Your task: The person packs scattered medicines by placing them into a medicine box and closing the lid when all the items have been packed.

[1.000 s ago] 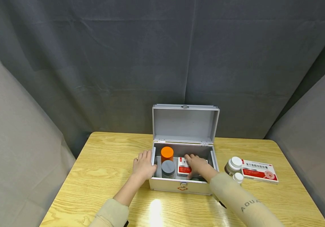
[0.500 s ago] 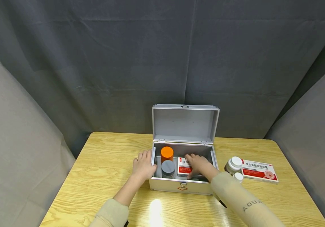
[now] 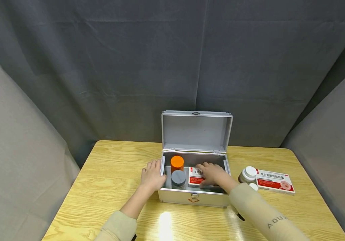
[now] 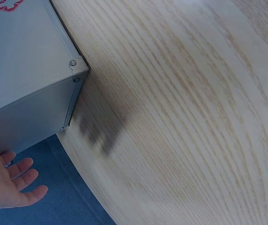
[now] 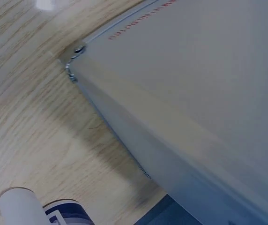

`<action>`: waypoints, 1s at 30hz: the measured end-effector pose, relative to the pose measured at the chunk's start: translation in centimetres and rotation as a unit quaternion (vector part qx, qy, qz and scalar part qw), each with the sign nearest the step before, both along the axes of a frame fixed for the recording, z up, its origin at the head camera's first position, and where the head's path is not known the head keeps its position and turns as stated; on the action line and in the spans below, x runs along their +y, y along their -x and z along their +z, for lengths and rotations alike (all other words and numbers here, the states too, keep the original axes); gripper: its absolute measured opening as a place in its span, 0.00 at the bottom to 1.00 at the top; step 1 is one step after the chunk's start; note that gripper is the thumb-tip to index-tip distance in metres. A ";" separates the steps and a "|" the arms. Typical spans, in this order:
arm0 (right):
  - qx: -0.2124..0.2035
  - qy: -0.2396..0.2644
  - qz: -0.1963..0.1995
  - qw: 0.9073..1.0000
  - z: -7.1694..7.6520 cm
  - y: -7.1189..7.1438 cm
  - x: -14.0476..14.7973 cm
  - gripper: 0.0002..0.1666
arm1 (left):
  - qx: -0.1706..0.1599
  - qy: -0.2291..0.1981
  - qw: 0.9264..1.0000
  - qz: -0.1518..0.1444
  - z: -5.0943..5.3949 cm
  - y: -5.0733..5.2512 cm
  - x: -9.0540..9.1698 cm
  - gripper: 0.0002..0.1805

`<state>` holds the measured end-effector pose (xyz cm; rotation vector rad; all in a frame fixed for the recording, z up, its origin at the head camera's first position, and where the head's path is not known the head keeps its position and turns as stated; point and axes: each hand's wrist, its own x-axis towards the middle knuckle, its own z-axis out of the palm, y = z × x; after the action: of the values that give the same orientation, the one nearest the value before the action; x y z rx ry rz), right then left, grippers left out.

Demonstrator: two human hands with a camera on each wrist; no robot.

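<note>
Fingers loosely straight, my left hand (image 3: 152,175) lies against the left wall of the open metal case (image 3: 175,196), holding nothing. Inside, right of the orange-lidded bottle (image 3: 177,162) and the nearer grey-lidded jar (image 3: 178,177), a medicine box (image 3: 194,177) sits under my right hand (image 3: 213,174), whose grip I cannot tell. Settling it seems the step; next calls for easing off without nudging the jar.

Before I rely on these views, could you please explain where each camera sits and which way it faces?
Head: worn on the head, facing forward and down at the metal case; left hand, right hand and sleeves show.
Left wrist: worn there, facing a case corner and the table; fingers show at lower left.
Right wrist: worn there, facing another corner, with two bottles at lower left; no hand visible.
The wrist views share the case and table.
</note>
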<state>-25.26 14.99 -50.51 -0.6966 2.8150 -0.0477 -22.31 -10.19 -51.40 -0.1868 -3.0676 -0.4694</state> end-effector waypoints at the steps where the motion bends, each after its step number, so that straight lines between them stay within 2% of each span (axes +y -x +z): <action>1: -0.005 0.003 -0.004 1.000 0.2 0.0 0.0 0.43 | -0.001 -0.001 1.000 0.000 0.0 0.0 0.0 0.36; 6: -0.019 0.030 -0.008 0.999 1.0 -0.4 0.2 0.40 | -0.002 -0.003 1.000 -0.001 0.0 0.0 0.0 0.36; 14: -0.001 0.070 0.010 0.997 1.8 -1.4 0.8 0.40 | -0.004 0.000 1.000 -0.002 0.1 -0.1 0.0 0.37; 21: 0.010 0.073 0.016 0.997 2.5 -2.4 1.1 0.41 | -0.004 0.003 1.000 -0.003 0.0 -0.1 -0.1 0.36; 30: 0.058 0.102 0.034 0.992 3.9 -3.9 1.5 0.40 | -0.004 -0.001 1.000 -0.004 0.0 0.0 0.0 0.36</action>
<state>-21.35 16.47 -46.65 -0.8660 2.9221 -0.2974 -22.27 -10.22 -51.41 -0.1981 -3.0755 -0.4739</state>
